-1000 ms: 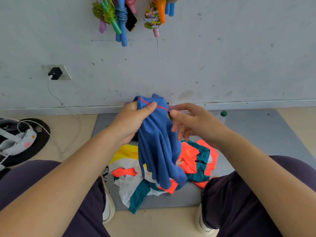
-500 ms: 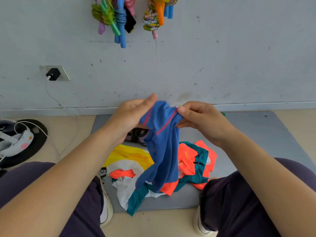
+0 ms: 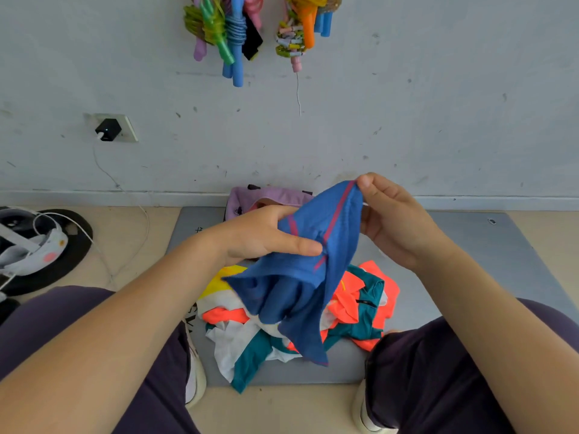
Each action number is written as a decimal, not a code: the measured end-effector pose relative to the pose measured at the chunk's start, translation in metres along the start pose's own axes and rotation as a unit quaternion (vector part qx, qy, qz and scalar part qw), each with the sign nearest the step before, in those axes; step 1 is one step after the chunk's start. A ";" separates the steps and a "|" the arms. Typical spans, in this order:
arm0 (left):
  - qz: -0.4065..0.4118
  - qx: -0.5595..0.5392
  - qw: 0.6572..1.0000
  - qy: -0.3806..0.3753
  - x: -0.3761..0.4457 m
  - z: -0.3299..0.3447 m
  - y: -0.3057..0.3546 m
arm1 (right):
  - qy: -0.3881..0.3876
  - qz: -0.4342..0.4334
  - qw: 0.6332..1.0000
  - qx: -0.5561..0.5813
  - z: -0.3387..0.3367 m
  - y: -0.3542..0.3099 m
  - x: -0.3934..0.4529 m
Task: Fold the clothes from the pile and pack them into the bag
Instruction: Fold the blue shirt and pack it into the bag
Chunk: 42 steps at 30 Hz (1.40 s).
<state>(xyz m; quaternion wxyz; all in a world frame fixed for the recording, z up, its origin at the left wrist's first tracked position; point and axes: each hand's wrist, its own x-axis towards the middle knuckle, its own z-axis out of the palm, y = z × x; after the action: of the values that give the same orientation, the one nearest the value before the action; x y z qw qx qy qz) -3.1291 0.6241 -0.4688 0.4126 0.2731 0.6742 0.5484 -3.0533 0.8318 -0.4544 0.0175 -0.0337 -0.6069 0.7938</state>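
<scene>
A blue garment with pink seams (image 3: 300, 286) hangs in the air between my hands, above the pile. My left hand (image 3: 260, 236) grips its left upper edge, thumb laid across the cloth. My right hand (image 3: 391, 217) pinches its top right corner. Below lies the pile of clothes (image 3: 354, 311) in orange, teal, white and yellow on a grey mat (image 3: 488, 255). A lilac bag (image 3: 269, 198) stands at the wall behind my hands, partly hidden by them.
Skipping ropes (image 3: 232, 36) hang on the wall above. A charger sits in the wall socket (image 3: 109, 128) with its white cable running down to a black round stand (image 3: 40, 245) at the left. My knees and shoes flank the pile.
My right hand has lifted the garment's corner up and to the right, spreading the cloth. The lilac bag has come into sight behind my hands.
</scene>
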 end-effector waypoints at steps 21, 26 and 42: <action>-0.006 -0.024 0.992 0.122 -0.006 -0.009 0.001 | 0.023 0.049 0.812 -0.581 -0.010 0.001 -0.004; 0.001 -0.033 0.974 0.223 -0.006 -0.010 0.006 | -0.006 0.058 0.838 -0.543 -0.007 0.002 -0.006; 0.056 -0.160 0.969 0.179 -0.008 -0.004 0.014 | 0.021 -0.088 0.918 -0.386 0.013 0.023 0.003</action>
<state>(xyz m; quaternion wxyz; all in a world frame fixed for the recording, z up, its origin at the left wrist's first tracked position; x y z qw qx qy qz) -3.1294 0.6186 -0.4528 0.2925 0.1380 0.6239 0.7114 -3.0565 0.8135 -0.4734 0.0855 -0.0008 -0.8661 0.4925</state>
